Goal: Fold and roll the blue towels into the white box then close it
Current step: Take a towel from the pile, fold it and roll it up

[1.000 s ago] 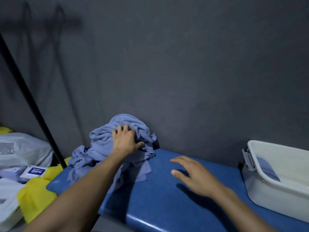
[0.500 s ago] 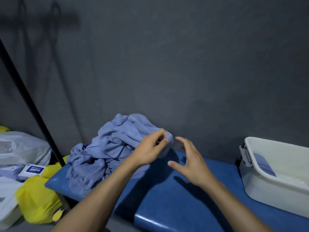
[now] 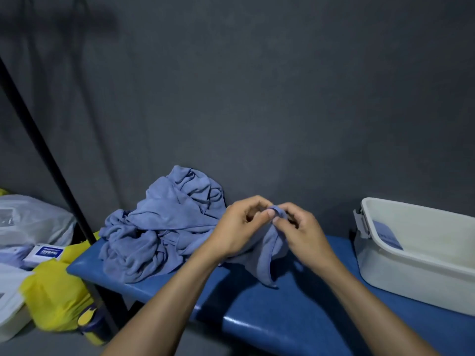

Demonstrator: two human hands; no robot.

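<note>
Both hands meet centre frame, just right of middle. Left hand (image 3: 237, 228) and right hand (image 3: 299, 231) each pinch the top edge of one blue towel (image 3: 266, 249), fingertips almost touching each other. Both grips are clenched on the cloth, thumbs against forefingers. From what I see, the towel hangs down between the two hands, and its lower corner reaches the blue bench (image 3: 282, 319) below.

Left of the hands, the towel pile (image 3: 164, 227) sits crumpled on the bench's far left end, heaped against the grey wall (image 3: 257, 98). The pinched towel seems to run back into the pile behind the left wrist; I can't tell if it is fully free of it.

White box (image 3: 421, 255) at the right edge of the frame, on the bench, lid off, well apart from the hands. A blue label (image 3: 386, 235) shows on its inner wall and a grey latch (image 3: 361, 223) on its left end. I can't make out any towels inside.

Lower left of the frame: yellow bag (image 3: 55, 299), clear plastic bag (image 3: 33, 222), a small white-and-blue packet (image 3: 45, 253). A black pole (image 3: 46, 160) runs diagonally down the left side.
</note>
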